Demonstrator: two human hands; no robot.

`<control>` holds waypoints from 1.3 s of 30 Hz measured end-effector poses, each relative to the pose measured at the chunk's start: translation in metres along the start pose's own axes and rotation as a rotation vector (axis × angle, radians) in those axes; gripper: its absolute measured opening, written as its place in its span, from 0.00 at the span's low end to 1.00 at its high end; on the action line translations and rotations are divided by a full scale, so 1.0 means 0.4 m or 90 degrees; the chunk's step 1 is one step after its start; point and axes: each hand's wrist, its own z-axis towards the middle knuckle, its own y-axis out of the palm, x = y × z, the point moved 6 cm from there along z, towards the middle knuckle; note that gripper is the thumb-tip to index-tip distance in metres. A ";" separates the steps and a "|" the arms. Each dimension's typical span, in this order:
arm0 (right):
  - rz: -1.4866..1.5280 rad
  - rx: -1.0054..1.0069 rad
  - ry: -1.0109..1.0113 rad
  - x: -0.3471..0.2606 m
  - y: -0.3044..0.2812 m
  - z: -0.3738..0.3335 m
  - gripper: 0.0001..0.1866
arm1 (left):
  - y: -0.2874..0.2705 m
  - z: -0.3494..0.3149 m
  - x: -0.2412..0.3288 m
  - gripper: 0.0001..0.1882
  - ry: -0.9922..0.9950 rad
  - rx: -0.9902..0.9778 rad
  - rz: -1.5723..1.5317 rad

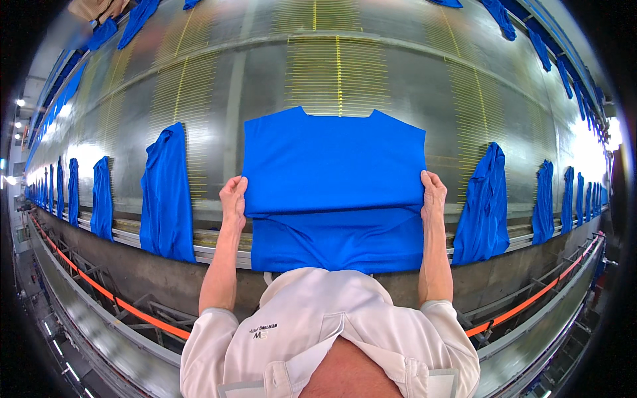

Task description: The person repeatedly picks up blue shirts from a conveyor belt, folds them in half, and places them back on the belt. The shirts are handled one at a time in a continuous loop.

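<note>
A bright blue T-shirt body piece [335, 162] lies in front of me, its cut neckline on the far side. Across its middle runs a fold, and the near part [335, 242] hangs wrinkled over the table edge against my body. My left hand [233, 196] pinches the left side edge of the cloth just beyond the fold. Opposite it, my right hand [433, 194] grips the right side edge at about the same height. Thumbs rest near the top of the cloth, and some fingers are hidden beneath it.
The long grey table [424, 86] carries yellow ruled lines [338, 73]. Bunched blue cloth pieces hang over its near edge, one to the left [166, 196] and one to the right [482, 209], with more beyond. Others line the far edge [499, 18]. An orange rail [142, 315] runs below.
</note>
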 end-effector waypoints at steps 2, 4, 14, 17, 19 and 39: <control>0.010 0.009 0.001 0.001 0.001 -0.002 0.18 | -0.005 0.005 -0.001 0.12 0.009 -0.002 0.020; 0.014 0.014 0.002 0.002 -0.001 -0.004 0.19 | -0.004 0.002 -0.002 0.12 0.008 0.000 0.024; 0.031 -0.015 -0.016 -0.003 0.011 0.018 0.17 | 0.012 0.018 0.013 0.10 0.013 0.016 0.033; 0.025 -0.019 -0.015 -0.002 0.014 0.021 0.16 | 0.011 0.019 0.019 0.10 0.048 0.005 0.043; 0.018 -0.009 -0.018 -0.002 0.012 0.020 0.16 | 0.008 0.018 0.030 0.10 0.075 -0.004 0.098; -0.609 0.155 -0.514 -0.154 0.091 -0.106 0.18 | 0.056 -0.127 0.194 0.17 0.354 0.109 0.776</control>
